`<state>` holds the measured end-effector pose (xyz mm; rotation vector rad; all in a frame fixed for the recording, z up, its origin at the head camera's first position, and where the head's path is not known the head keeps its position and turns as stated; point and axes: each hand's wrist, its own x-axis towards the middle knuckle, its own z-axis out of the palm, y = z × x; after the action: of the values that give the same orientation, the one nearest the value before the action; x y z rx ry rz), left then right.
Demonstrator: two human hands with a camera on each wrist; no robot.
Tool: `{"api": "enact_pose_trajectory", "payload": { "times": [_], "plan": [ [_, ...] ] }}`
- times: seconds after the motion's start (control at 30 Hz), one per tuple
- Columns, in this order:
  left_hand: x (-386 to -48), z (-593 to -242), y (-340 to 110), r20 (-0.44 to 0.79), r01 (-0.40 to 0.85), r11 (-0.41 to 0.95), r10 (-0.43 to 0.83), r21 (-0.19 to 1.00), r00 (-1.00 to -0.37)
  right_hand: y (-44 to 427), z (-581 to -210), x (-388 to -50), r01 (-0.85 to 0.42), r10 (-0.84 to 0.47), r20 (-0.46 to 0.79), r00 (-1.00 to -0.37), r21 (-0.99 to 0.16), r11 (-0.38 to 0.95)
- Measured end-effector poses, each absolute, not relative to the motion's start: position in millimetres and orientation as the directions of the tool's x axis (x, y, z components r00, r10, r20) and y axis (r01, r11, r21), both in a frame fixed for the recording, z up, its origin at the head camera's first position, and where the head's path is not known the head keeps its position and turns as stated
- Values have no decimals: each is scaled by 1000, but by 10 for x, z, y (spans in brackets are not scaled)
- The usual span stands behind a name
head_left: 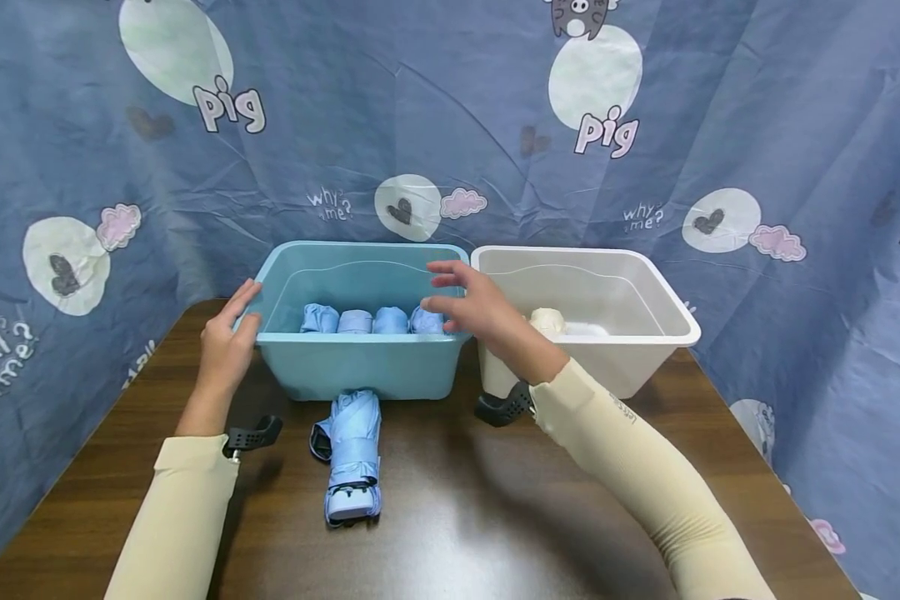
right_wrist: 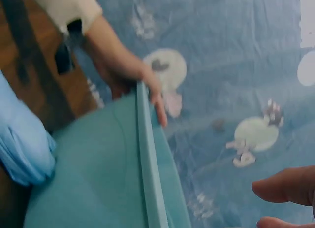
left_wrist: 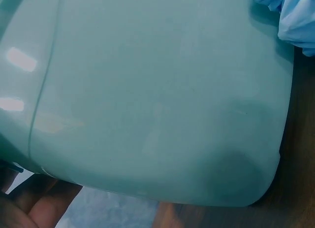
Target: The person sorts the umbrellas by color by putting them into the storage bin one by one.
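Note:
My left hand (head_left: pixel 228 346) rests at the left rim of a blue plastic bin (head_left: pixel 360 367), its fingers lying along the edge and the thumb apart. In the left wrist view only fingers (left_wrist: pixel 44 201) show beside the bin's side wall. Over the bin's right end hovers my right hand (head_left: pixel 476 308), fingers spread and holding nothing. Several light blue rolled bundles (head_left: pixel 356 322) stand in a row inside the bin. A folded light blue umbrella (head_left: pixel 355 458) lies on the table before it, handle toward me.
To the right, a white bin (head_left: pixel 607 358) stands close against the blue one, with a cream bundle (head_left: pixel 547 322) inside. Both stand at the back of the dark wooden table (head_left: pixel 435 533). A blue printed cloth (head_left: pixel 480 100) hangs behind.

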<state>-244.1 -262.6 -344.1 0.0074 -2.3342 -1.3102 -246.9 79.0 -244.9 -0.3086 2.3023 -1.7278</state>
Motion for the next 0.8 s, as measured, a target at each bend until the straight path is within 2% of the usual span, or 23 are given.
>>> {"api": "enact_pose_trajectory", "payload": {
  "times": [0.3,0.47,0.67,0.8],
  "plan": [
    [-2452,-3455,-2625,381,214,529,-229,821,-896,825,-2486,-1942,-185,-444,77,-893,-961,206],
    [-2457,-3475,-2629,380,207,535,-237,819,-894,795,-2621,-1743,-229,-494,98,-864,-950,211],
    [-2465,-3475,-2637,387,214,531,-239,820,-890,701,-2878,-1622,-233,-533,96,-841,-953,195],
    [-2457,-3475,-2637,380,210,528,-237,823,-894,627,-3091,-1564,-168,-528,42,-848,-967,194]
  ]
}}
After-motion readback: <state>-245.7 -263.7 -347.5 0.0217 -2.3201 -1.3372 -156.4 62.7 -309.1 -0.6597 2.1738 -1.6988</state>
